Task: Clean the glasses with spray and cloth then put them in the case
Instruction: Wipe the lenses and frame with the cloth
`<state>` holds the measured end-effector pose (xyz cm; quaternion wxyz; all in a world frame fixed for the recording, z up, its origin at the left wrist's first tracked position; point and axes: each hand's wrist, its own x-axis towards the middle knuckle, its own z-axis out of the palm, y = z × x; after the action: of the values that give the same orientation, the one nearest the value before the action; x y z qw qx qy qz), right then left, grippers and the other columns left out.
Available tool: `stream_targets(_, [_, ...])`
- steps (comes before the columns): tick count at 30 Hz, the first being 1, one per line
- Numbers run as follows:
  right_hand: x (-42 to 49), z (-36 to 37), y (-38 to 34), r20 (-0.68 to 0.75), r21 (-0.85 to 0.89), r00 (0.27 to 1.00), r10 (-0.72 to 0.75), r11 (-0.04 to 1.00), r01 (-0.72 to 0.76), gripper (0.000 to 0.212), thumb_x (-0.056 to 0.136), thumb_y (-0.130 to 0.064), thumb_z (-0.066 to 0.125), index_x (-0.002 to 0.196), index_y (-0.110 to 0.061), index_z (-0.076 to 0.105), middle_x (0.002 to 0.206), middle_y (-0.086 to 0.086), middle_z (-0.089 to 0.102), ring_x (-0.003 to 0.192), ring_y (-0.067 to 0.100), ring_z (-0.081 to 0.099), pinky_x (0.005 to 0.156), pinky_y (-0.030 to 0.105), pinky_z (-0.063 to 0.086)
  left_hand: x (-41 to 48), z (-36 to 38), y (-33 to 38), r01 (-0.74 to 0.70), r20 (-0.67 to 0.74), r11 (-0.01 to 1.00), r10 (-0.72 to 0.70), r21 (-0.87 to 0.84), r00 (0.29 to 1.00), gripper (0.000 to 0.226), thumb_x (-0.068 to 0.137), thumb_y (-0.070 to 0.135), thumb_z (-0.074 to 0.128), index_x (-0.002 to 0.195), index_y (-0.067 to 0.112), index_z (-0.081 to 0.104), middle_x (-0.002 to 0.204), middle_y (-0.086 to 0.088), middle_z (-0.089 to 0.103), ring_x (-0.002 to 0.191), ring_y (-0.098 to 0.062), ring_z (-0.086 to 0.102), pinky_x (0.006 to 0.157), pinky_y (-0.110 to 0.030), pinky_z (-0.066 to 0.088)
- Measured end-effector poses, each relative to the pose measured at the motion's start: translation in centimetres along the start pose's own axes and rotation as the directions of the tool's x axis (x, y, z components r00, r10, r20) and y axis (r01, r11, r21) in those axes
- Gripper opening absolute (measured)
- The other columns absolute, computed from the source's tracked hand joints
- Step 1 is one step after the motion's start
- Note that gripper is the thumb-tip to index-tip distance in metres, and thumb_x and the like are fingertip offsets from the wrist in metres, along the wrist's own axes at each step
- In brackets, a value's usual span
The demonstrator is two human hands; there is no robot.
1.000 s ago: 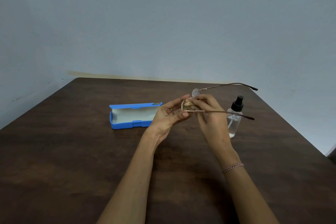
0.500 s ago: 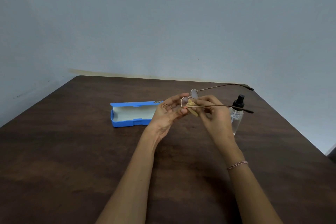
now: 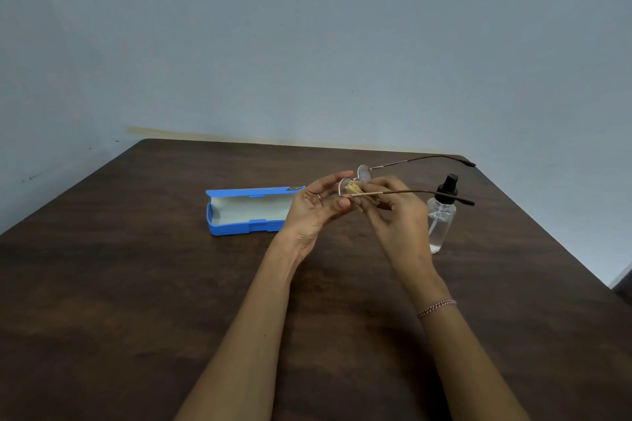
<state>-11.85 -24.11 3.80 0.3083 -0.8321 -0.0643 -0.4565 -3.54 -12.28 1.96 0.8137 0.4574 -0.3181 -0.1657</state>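
So I'm mid-wipe: left hand [image 3: 318, 207] is pinching the glasses [image 3: 364, 174] by the near rim, and right hand [image 3: 402, 215] is pinching the cloth [image 3: 354, 189] onto that lens, just right of the open case [image 3: 246, 227]. Next I'm guessing the far lens, gently, then folding the arms.

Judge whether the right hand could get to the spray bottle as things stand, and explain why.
Probably yes. The spray bottle stands upright on the table just beside the right hand, with nothing between them. But that hand is pinching the cloth at the glasses, whose temple crosses the bottle's cap.
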Motion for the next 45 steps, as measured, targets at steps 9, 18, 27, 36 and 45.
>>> stream_targets(9, [0.0, 0.3, 0.2, 0.017, 0.010, 1.000, 0.004, 1.000, -0.004, 0.021, 0.079, -0.002, 0.071, 0.100, -0.006, 0.072, 0.090, -0.006, 0.058, 0.084, -0.003, 0.053, 0.074, 0.004, 0.043, 0.1, -0.4, 0.4, -0.012, -0.067, 0.994, 0.004, -0.112, 0.998, 0.063, 0.037, 0.034, 0.094, 0.095, 0.022, 0.074, 0.102, -0.005, 0.072, 0.095, -0.017, 0.068, 0.074, -0.027, 0.057])
stream_targets(18, [0.0, 0.4, 0.2, 0.057, 0.035, 0.998, -0.034, 0.999, 0.032, 0.021, 0.080, -0.001, 0.070, 0.100, -0.007, 0.071, 0.095, 0.000, 0.061, 0.090, 0.000, 0.055, 0.079, 0.010, 0.047, 0.1, -0.7, 0.6, -0.030, -0.072, 0.992, 0.021, -0.126, 0.997, 0.062, 0.038, 0.035, 0.094, 0.095, 0.023, 0.074, 0.101, -0.003, 0.072, 0.092, -0.015, 0.068, 0.073, -0.025, 0.056])
stream_targets(27, [-0.2, 0.7, -0.6, 0.048, 0.044, 0.996, -0.071, 0.997, 0.069, 0.020, 0.081, -0.001, 0.069, 0.100, -0.005, 0.071, 0.096, 0.001, 0.061, 0.093, 0.003, 0.056, 0.080, 0.009, 0.046, -0.1, -0.7, 0.9, -0.021, -0.058, 0.989, 0.012, -0.149, 0.998, 0.063, 0.038, 0.037, 0.094, 0.096, 0.024, 0.074, 0.098, -0.002, 0.073, 0.088, -0.013, 0.069, 0.068, -0.022, 0.056])
stream_targets(36, [-0.1, 0.7, -1.0, 0.009, 0.075, 0.998, -0.058, 0.996, 0.058, 0.024, 0.082, 0.000, 0.067, 0.104, -0.007, 0.070, 0.098, -0.007, 0.058, 0.094, -0.009, 0.054, 0.078, 0.004, 0.040, -0.4, -0.3, 0.9, 0.040, 0.025, 0.998, -0.039, -0.044, 0.999, 0.062, 0.039, 0.038, 0.092, 0.097, 0.024, 0.075, 0.094, 0.003, 0.073, 0.090, -0.010, 0.068, 0.076, -0.024, 0.056])
stream_targets(45, [0.1, 0.3, -0.5, 0.030, 0.082, 0.995, -0.096, 0.992, 0.093, 0.038, 0.079, 0.012, 0.060, 0.108, -0.011, 0.069, 0.101, -0.004, 0.053, 0.095, 0.009, 0.054, 0.085, 0.011, 0.042, -0.3, -0.3, 0.5, 0.105, 0.062, 0.994, -0.103, -0.025, 0.993, 0.061, 0.042, 0.039, 0.091, 0.097, 0.018, 0.074, 0.100, -0.002, 0.072, 0.093, -0.015, 0.067, 0.073, -0.028, 0.056])
